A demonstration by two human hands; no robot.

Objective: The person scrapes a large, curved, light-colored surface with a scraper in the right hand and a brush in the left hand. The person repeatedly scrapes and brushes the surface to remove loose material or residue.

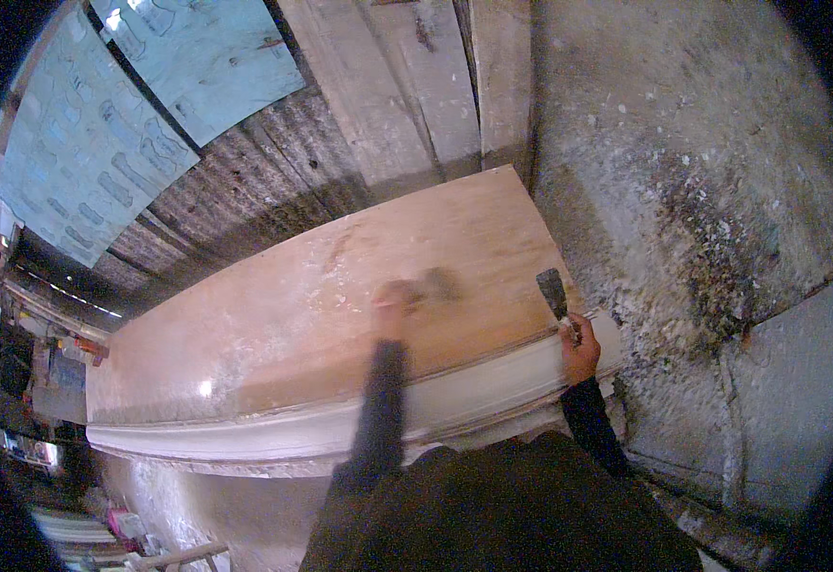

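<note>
My right hand [581, 355] is closed around the handle of a putty knife [552, 291] at the right end of a long board. Its dark, stained blade points up and away from me. Over the middle of the brownish board [473, 238], my left hand [395, 297] is smeared by motion. A dark blurred patch lies just right of its fingers; I cannot make out whether it is a held thing or a shadow. Pale dust and specks lie on the board near that hand. A white moulding [340, 419] runs along the board's near edge.
Behind the board stand wooden planks [388, 86], a corrugated sheet [254, 162] and blue panels [216, 67] with traced outlines. A rough, crumbling wall [693, 210] rises close by on the right. Assorted clutter [44, 381] sits at the far left.
</note>
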